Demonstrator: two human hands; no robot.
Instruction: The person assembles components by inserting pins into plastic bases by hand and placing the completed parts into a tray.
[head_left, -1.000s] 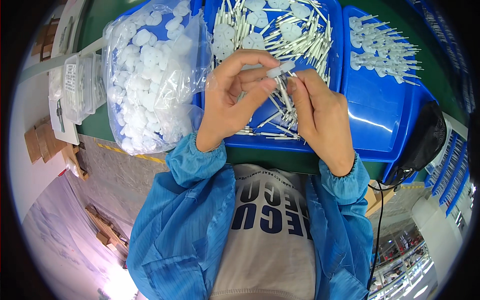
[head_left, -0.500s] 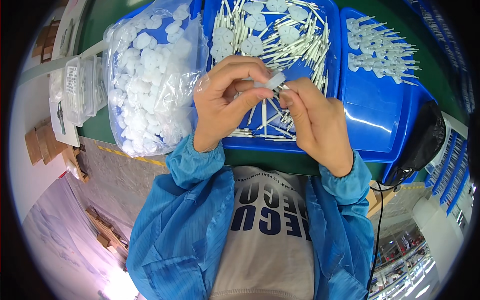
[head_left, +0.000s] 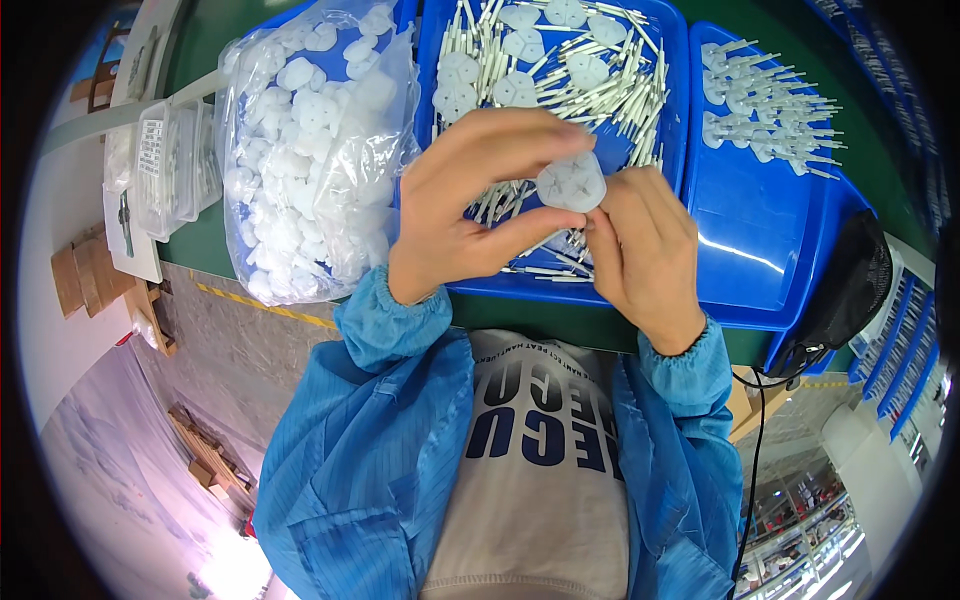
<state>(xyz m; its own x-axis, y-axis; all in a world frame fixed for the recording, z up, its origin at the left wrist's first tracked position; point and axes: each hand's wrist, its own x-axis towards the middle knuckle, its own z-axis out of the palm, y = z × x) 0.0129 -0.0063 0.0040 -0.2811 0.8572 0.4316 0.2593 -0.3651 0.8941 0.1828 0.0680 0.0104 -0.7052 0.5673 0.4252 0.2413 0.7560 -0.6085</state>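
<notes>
Head-worn wide fisheye view, looking steeply down, close above left hand [head_left: 448, 215] and right hand [head_left: 650, 252]

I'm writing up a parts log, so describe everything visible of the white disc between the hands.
The white disc looks like translucent plastic, with a rounded, slightly angular outline. Lines spread from its middle, dividing the face into sections. That face is turned toward the camera. The left grip holds it above the middle blue tray, thumb below and fingers above. The right grip is at its lower right edge, seemingly touching. Its back is hidden.
</notes>
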